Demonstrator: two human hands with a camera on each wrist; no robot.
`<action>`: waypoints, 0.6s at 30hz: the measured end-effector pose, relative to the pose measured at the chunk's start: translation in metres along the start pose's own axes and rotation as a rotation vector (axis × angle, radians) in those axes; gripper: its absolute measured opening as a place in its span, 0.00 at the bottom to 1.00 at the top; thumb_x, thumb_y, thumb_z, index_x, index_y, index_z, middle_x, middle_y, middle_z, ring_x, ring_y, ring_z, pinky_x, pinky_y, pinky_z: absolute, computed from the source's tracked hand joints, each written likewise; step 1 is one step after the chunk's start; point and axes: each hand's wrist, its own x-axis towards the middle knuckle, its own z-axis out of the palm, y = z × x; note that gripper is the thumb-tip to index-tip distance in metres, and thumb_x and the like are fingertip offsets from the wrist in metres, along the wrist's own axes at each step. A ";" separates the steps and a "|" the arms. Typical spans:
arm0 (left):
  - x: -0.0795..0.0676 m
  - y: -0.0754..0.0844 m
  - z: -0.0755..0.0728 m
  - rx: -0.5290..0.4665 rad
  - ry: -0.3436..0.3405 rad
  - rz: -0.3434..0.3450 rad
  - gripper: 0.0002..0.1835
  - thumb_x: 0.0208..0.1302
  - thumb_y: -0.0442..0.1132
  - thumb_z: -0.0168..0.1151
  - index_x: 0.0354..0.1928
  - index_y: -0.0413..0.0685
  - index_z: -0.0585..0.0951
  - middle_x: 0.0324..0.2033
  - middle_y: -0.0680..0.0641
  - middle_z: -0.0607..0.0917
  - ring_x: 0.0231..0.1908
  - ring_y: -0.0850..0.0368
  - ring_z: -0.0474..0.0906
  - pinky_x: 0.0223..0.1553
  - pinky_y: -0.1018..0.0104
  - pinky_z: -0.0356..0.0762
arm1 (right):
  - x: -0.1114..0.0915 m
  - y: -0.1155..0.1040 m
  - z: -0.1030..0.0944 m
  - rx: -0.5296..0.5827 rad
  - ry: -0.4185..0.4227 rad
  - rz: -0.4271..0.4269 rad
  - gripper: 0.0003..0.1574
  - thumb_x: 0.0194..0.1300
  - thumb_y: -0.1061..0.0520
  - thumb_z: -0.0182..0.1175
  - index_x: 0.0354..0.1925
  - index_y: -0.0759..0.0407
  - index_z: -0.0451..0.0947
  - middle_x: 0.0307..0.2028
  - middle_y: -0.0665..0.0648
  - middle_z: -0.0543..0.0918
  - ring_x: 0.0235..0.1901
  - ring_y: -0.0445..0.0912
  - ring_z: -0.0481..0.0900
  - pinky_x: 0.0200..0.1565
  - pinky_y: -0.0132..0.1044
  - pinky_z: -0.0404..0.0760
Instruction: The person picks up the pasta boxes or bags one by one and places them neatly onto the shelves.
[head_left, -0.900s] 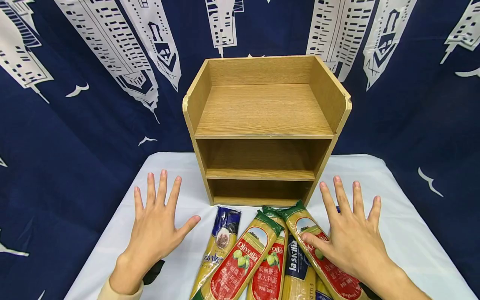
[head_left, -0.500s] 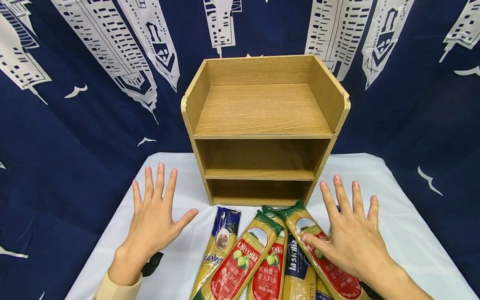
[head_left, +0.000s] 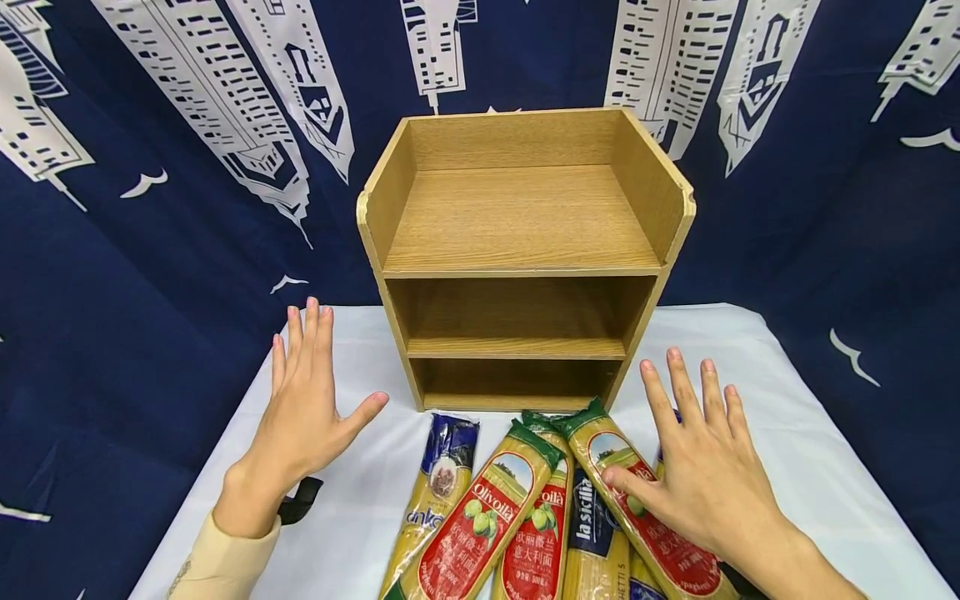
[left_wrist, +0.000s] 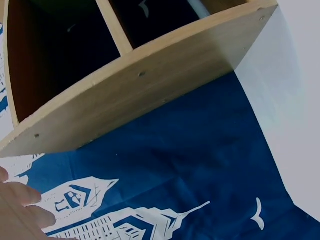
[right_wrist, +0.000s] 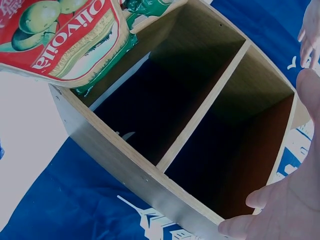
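Note:
My left hand (head_left: pixel 300 417) is held up over the left part of the table, fingers straight and thumb out, holding nothing. To its right lies a blue-and-yellow spaghetti pack (head_left: pixel 442 475). With fingers spread, my right hand (head_left: pixel 708 479) hovers on the right, its thumb overlapping a red-labelled Olivoilà spaghetti pack (head_left: pixel 626 475) in the head view. Two more Olivoilà packs, a left one (head_left: pixel 480 521) and a middle one (head_left: pixel 536 542), lie beside a dark-labelled la sicilia spaghetti pack (head_left: pixel 596 525). Another pack is mostly hidden under the right hand. The right wrist view shows fingertips (right_wrist: pixel 235 226) near the shelf.
A wooden shelf unit (head_left: pixel 517 271) stands at the table's back, with a top tray and two compartments below. The packs lie against its front foot. White cloth (head_left: pixel 352 533) covers the table, and a navy curtain (head_left: pixel 150 333) with white buildings hangs behind.
My left hand has risen slightly and turned more sideways, its fingers drawing together. The right hand's fingers have come a little closer together. The packs and shelf stay in place.

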 end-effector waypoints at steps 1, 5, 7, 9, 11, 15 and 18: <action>0.003 -0.001 -0.001 -0.021 0.014 0.005 0.61 0.64 0.74 0.54 0.82 0.45 0.38 0.81 0.42 0.37 0.78 0.40 0.28 0.73 0.34 0.30 | 0.000 0.000 0.000 0.002 0.000 -0.002 0.80 0.51 0.18 0.64 0.82 0.55 0.38 0.80 0.64 0.38 0.77 0.65 0.28 0.73 0.65 0.29; 0.016 -0.008 -0.008 -0.080 0.072 0.038 0.60 0.64 0.76 0.51 0.82 0.45 0.40 0.81 0.44 0.40 0.79 0.42 0.31 0.74 0.35 0.34 | -0.001 -0.001 0.000 0.000 0.003 -0.007 0.80 0.51 0.19 0.65 0.82 0.55 0.38 0.80 0.65 0.38 0.77 0.65 0.28 0.73 0.64 0.28; 0.024 -0.012 -0.013 -0.105 0.093 0.059 0.60 0.63 0.76 0.51 0.82 0.45 0.41 0.81 0.45 0.41 0.79 0.43 0.32 0.75 0.37 0.34 | -0.001 -0.001 0.000 -0.007 0.001 -0.008 0.80 0.50 0.19 0.65 0.82 0.55 0.38 0.80 0.65 0.38 0.77 0.66 0.28 0.73 0.64 0.27; 0.033 -0.016 -0.017 -0.124 0.103 0.087 0.60 0.63 0.76 0.50 0.82 0.46 0.41 0.81 0.46 0.41 0.79 0.44 0.33 0.75 0.39 0.34 | -0.001 -0.001 -0.001 -0.013 -0.001 -0.009 0.80 0.50 0.19 0.65 0.82 0.56 0.39 0.80 0.65 0.38 0.77 0.66 0.28 0.73 0.64 0.27; 0.042 -0.021 -0.021 -0.130 0.106 0.116 0.60 0.63 0.77 0.50 0.82 0.46 0.41 0.81 0.47 0.41 0.79 0.44 0.33 0.76 0.39 0.34 | -0.002 -0.001 -0.001 -0.017 -0.002 -0.010 0.80 0.50 0.19 0.66 0.82 0.56 0.39 0.80 0.66 0.39 0.77 0.66 0.28 0.73 0.64 0.26; 0.060 -0.031 -0.029 -0.131 0.102 0.190 0.61 0.63 0.77 0.50 0.82 0.45 0.41 0.81 0.46 0.41 0.79 0.45 0.35 0.75 0.38 0.35 | -0.003 0.000 -0.001 -0.026 0.003 -0.019 0.80 0.51 0.19 0.65 0.82 0.56 0.39 0.80 0.66 0.39 0.77 0.66 0.28 0.73 0.64 0.27; 0.074 -0.037 -0.035 -0.160 0.094 0.236 0.61 0.62 0.76 0.52 0.82 0.44 0.42 0.81 0.46 0.41 0.79 0.45 0.38 0.75 0.38 0.35 | -0.004 0.000 -0.001 -0.032 0.011 -0.028 0.80 0.50 0.20 0.66 0.82 0.56 0.39 0.80 0.66 0.38 0.77 0.65 0.27 0.73 0.65 0.28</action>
